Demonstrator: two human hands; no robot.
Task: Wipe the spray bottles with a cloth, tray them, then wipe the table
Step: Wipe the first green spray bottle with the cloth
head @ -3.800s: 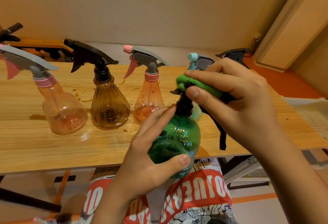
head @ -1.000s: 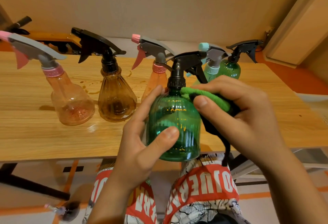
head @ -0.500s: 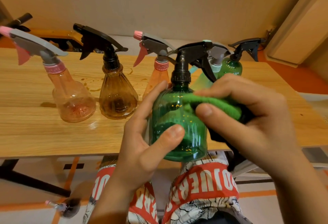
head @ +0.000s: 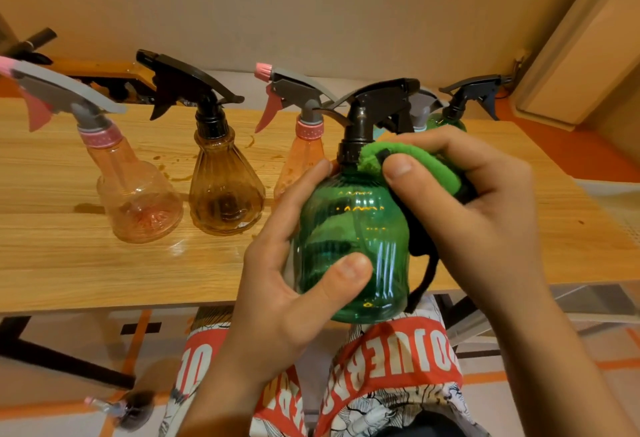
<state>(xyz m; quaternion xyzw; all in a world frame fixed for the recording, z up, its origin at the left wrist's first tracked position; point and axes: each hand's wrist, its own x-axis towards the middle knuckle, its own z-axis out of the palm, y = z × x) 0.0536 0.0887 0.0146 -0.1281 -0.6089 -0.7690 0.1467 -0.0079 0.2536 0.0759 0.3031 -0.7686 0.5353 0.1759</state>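
My left hand [head: 294,301] grips a green spray bottle [head: 356,239] with a black trigger head, held upright in front of the table edge. My right hand [head: 474,221] pinches a green cloth [head: 415,166] with a black edge and presses it against the bottle's shoulder, just under the neck. On the wooden table [head: 86,263] behind stand a pink bottle [head: 135,201], a brown bottle [head: 225,201], an orange bottle [head: 298,166], a pale teal bottle mostly hidden behind the held bottle, and another green bottle [head: 446,121].
A pale perforated tray [head: 620,208] shows at the right edge beyond the table. Brown spill marks [head: 173,169] lie on the table among the bottles. Another small bottle [head: 121,409] lies on the floor at lower left.
The cloth has moved up from the bottle's body to its shoulder by the neck. My left hand keeps its grip on the bottle.
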